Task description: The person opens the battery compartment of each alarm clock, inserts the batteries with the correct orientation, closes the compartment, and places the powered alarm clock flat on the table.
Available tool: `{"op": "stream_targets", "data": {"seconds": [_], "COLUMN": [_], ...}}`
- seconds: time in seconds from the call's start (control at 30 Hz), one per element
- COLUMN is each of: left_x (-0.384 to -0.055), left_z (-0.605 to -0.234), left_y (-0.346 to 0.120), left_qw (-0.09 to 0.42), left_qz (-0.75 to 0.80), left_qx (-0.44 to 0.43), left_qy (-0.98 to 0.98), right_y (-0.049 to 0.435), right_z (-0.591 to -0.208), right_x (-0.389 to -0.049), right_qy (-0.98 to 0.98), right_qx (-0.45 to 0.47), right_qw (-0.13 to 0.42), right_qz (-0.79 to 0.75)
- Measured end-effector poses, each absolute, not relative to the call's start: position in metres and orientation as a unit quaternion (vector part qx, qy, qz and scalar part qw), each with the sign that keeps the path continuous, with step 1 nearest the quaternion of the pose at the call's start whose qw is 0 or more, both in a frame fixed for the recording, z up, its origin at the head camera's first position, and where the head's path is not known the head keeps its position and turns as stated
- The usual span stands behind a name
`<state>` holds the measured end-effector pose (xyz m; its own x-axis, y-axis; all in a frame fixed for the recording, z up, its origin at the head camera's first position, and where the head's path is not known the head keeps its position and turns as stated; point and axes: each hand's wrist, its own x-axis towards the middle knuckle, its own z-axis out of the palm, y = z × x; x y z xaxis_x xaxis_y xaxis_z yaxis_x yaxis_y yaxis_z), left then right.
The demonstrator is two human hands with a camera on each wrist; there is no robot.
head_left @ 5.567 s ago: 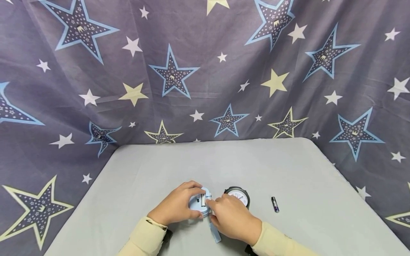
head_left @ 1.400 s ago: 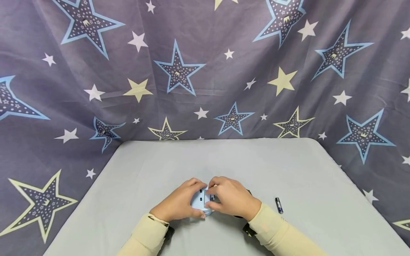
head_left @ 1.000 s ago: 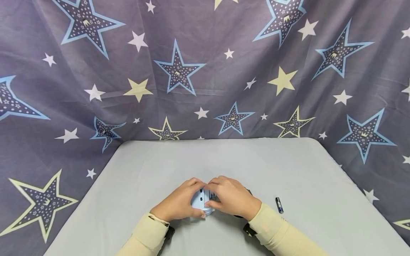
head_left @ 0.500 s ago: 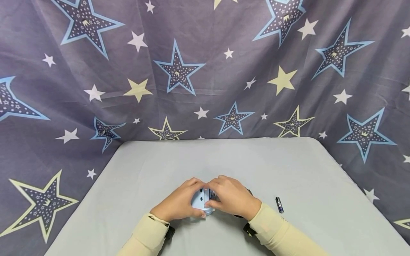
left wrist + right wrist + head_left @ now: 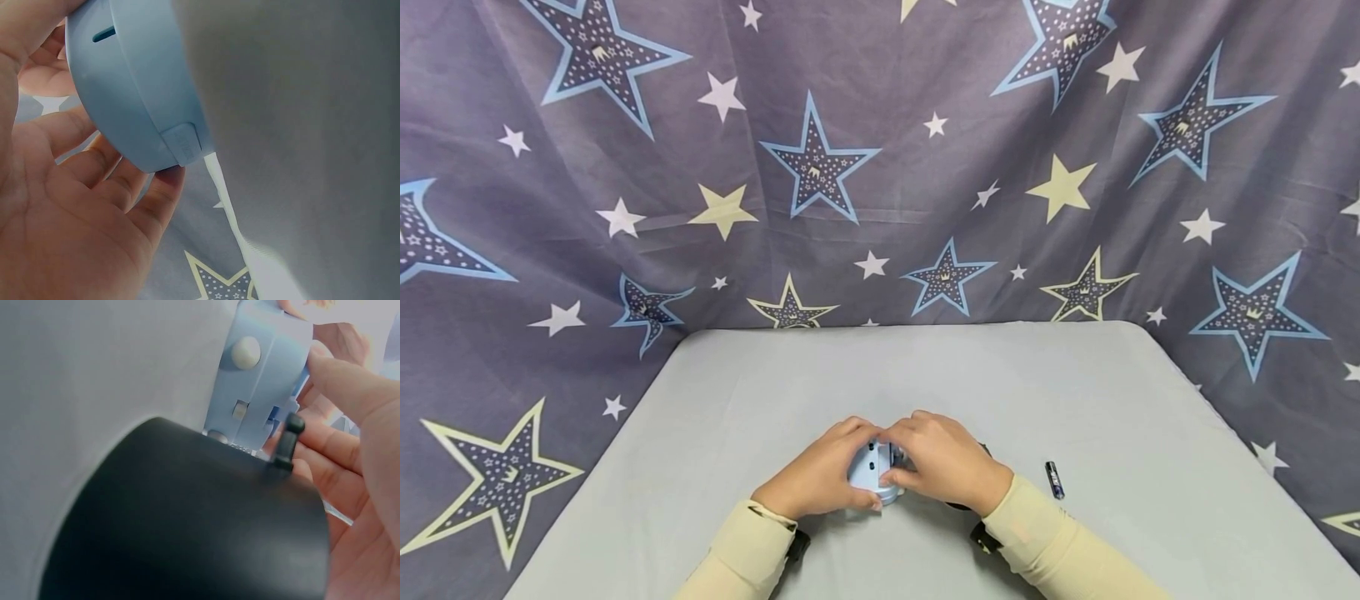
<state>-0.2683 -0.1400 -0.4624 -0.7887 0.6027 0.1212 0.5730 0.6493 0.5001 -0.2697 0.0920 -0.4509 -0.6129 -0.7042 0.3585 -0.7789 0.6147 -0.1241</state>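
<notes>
A small light blue clock (image 5: 863,477) lies with its back up, a row of black knobs showing. My left hand (image 5: 817,472) grips its left side, thumb at the near edge and fingers at the far edge. In the left wrist view, fingers curl round the clock's rounded body (image 5: 144,81). My right hand (image 5: 946,463) reaches over its right side, thumb and fingers at the two ends of a light blue battery cover (image 5: 883,463). The right wrist view shows the right thumb on the edge of the clock (image 5: 269,369). The right fingers partly hide the battery slot.
A black clock (image 5: 187,512) stands close beside the blue one, mostly hidden under my right hand in the head view. One AA-type battery (image 5: 1054,480) lies on the grey table (image 5: 895,375) to the right. A starry curtain (image 5: 880,208) hangs behind.
Several seconds ago the slot was uncovered and the blue cover strip hung off the near side; now it lies over the back. Over the last second my right fingertips shifted slightly left, then stayed.
</notes>
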Motion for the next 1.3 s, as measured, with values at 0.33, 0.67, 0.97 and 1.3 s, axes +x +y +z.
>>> {"op": "stream_targets", "data": {"seconds": [0.33,0.67,0.97,1.3], "left_x": [-0.2679,-0.2672,-0.2674,-0.2676], "left_z": [-0.4618,-0.4602,-0.4617,-0.4611], "left_y": [-0.1402,-0.1400,-0.1415,-0.1414], "left_qw": [0.026,0.024,0.008,0.018], "left_qz": [0.267,0.273,0.273,0.267], "left_qx": [0.325,0.326,0.345,0.344], "left_qy": [0.907,0.905,0.898,0.900], "right_y": [0.0916,0.0914,0.0913,0.0912], "right_z": [-0.4513,-0.4527,-0.4536,-0.4534], "right_x": [-0.2699,-0.2706,-0.2692,-0.2690], "right_qy": [-0.892,-0.892,-0.897,-0.898], "right_qx": [0.410,0.408,0.396,0.391], "right_qw": [0.132,0.141,0.129,0.128], "right_qz": [0.139,0.136,0.148,0.155]}}
